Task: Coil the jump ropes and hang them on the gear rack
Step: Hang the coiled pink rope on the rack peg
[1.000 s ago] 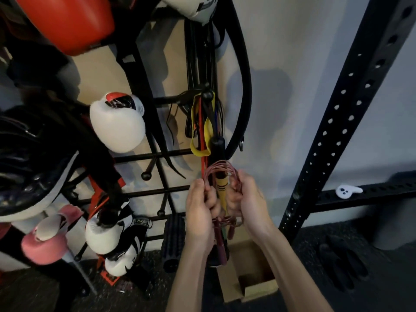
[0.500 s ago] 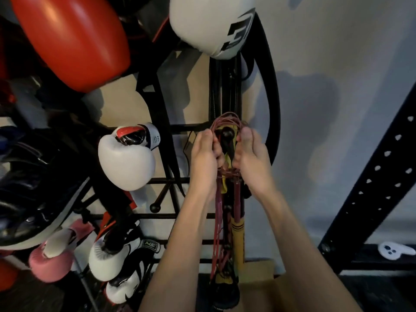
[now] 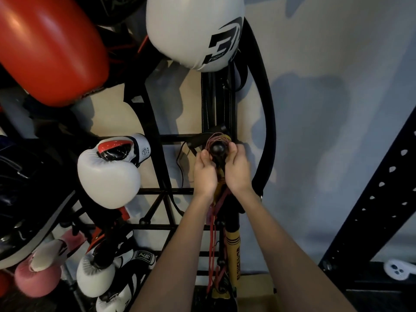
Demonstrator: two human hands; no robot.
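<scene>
The coiled red jump rope [image 3: 217, 140] is looped around a black ball-tipped peg [image 3: 218, 149] of the gear rack [image 3: 157, 140], with its strands trailing down below the hands. The left hand [image 3: 205, 174] has its grip clamped on the rope at the peg's left; the right hand [image 3: 238, 171] is clamped on it at the right. A white boxing glove [image 3: 195, 30] hangs above; another [image 3: 110, 174] sits further left.
</scene>
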